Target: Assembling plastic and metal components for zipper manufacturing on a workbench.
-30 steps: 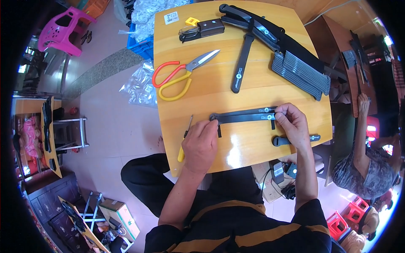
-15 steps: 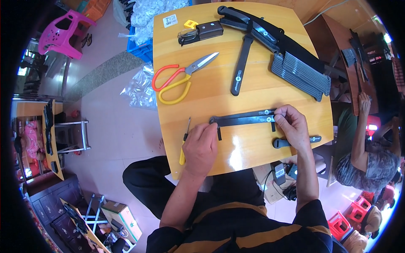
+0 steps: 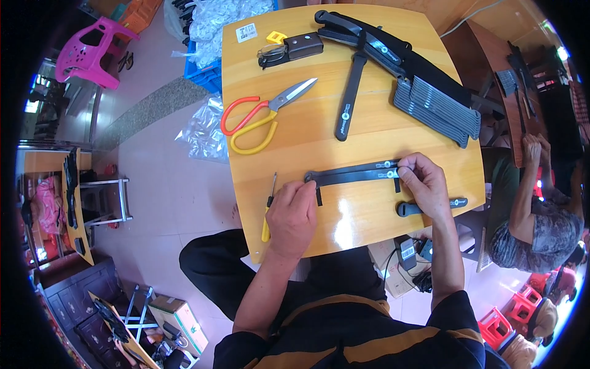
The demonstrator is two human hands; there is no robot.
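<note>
My left hand [image 3: 292,218] pinches the rounded left end of a dark fabric strap [image 3: 353,176], drawn out level just above the table's near part. At its other end, the thumb and fingers of my right hand [image 3: 425,184] are closed on it. The strap looks doubled, two bands lying close together, with short black tabs below both ends. Beside my left hand lies a thin-shafted tool with a yellow handle [image 3: 265,229], partly hidden by the hand. A folded dark strap [image 3: 432,206] rests under my right wrist.
Scissors [image 3: 270,117] with red and yellow handles lie at the left. Farther back are a brown case [image 3: 304,45], glasses [image 3: 271,55] and a yellow clip [image 3: 276,37]. A strap stack [image 3: 435,112] and a single strap [image 3: 351,101] lie right of them. A co-worker [image 3: 530,237] sits at the right.
My hands and the strap stay nearly in place. At the right-hand table, the co-worker's two hands now show close together, where one showed before.
</note>
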